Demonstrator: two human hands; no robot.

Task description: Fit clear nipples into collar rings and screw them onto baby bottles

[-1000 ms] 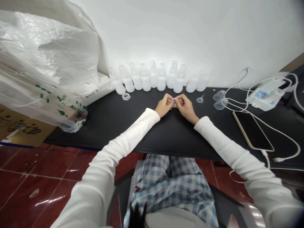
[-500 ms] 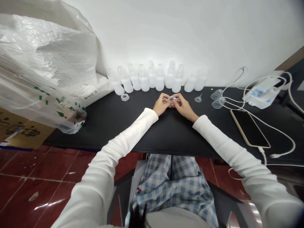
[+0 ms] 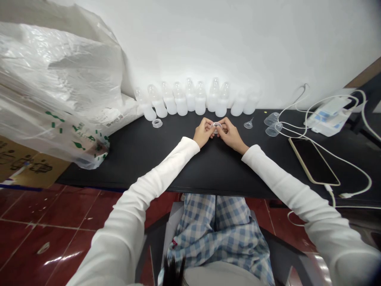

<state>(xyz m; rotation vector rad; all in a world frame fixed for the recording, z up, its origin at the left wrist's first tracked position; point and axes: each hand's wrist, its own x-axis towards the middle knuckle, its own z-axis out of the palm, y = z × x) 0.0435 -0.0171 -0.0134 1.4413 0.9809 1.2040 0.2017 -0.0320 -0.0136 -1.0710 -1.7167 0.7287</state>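
Observation:
My left hand (image 3: pixel 204 133) and my right hand (image 3: pixel 230 134) meet over the middle of the black table (image 3: pixel 166 159). Both pinch one small clear ring-shaped part (image 3: pixel 216 126) between their fingertips, just above the tabletop. A row of several white translucent bottles (image 3: pixel 190 101) stands against the wall right behind my hands. A loose clear ring (image 3: pixel 157 123) lies on the table to the left, and a small clear funnel-shaped piece (image 3: pixel 248 124) lies to the right.
A big crumpled plastic bag (image 3: pixel 56 83) covers the table's left end. At the right are two clear cups (image 3: pixel 272 124), a white device (image 3: pixel 327 117) with white cables and a phone (image 3: pixel 314 161) lying face up. Below the table edge is red tiled floor (image 3: pixel 35 222).
My hands stay together on the small part; the fingers have shifted slightly, turning it. The view has moved a little.

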